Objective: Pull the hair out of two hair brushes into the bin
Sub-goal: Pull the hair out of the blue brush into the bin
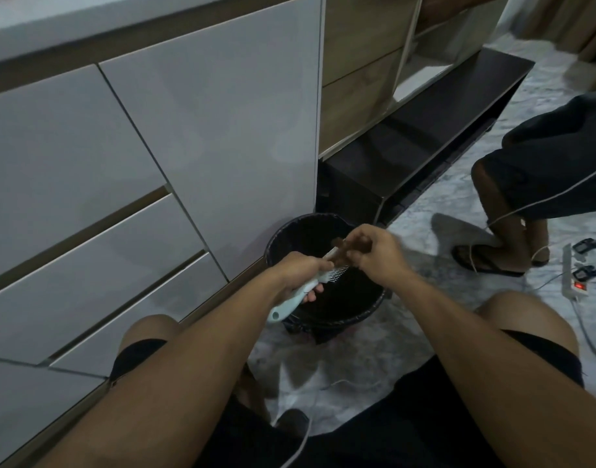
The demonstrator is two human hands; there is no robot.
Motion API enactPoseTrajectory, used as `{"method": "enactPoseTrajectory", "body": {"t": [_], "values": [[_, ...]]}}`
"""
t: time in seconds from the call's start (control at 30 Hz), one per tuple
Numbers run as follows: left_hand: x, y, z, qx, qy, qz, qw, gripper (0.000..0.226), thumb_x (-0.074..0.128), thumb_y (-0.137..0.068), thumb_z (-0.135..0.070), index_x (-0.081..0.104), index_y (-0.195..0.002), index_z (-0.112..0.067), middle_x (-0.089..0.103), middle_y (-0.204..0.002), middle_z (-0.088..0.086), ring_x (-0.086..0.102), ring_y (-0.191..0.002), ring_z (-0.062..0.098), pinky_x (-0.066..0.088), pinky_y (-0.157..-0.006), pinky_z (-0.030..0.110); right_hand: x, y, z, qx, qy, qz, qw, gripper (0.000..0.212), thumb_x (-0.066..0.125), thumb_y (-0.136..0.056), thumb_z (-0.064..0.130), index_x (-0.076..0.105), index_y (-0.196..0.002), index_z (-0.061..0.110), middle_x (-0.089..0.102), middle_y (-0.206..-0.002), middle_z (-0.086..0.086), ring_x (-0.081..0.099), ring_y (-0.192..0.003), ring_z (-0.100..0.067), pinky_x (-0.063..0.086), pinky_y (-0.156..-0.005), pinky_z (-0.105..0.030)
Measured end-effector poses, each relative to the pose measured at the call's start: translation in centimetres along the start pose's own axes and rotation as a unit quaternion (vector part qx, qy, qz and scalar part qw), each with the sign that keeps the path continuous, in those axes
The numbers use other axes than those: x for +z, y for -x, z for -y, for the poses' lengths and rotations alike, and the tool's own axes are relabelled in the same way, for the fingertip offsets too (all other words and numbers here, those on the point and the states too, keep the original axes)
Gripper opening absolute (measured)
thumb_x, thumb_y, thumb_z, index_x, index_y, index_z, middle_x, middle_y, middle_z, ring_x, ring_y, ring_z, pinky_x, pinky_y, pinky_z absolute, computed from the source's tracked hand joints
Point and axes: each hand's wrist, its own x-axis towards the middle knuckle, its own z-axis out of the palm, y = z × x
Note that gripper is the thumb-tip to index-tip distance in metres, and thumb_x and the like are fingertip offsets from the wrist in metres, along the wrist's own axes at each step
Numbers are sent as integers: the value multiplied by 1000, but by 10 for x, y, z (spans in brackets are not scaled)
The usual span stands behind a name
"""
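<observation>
While the brush [303,285] is held over the bin [327,319], its pale handle is gripped by the L hand [300,275], w/ the toothed head pointing up and away toward the R hand [371,251]. A brown tuft of hair [344,246] is pinched between the R fingers [352,256] at the head, above the bin's dark inside. The bin is set on the marbled floor [357,359], just beside the white cabinet [155,163]. A lit power strip [575,282] is seen far R, near another person's sandalled feet [492,261].
</observation>
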Motion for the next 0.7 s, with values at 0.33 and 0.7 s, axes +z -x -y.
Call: {"method": "enactPoseTrajectory", "body": {"t": [0.33, 0.7], "values": [[-2, 1, -2, -19, 57, -8, 998, 24, 47, -89, -19, 64, -90, -1, 61, -72, 13, 53, -46, 18, 43, -50, 29, 1, 6, 8, -34, 17, 91, 995, 38, 78, -69, 43, 73, -106, 35, 64, -107, 7, 64, -97, -13, 56, -81, -35], [3, -4, 0, 0, 50, -8, 999, 23, 51, -96, -21, 63, -91, -3, 62, -70, 9, 53, -47, 15, 42, -43, 25, -2, 7, 16, 27, 30, -57, 998, 9, 76, -74, 11, 72, -71, 4, 71, -76, -8, 65, -75, -21, 53, -74, -34]]}}
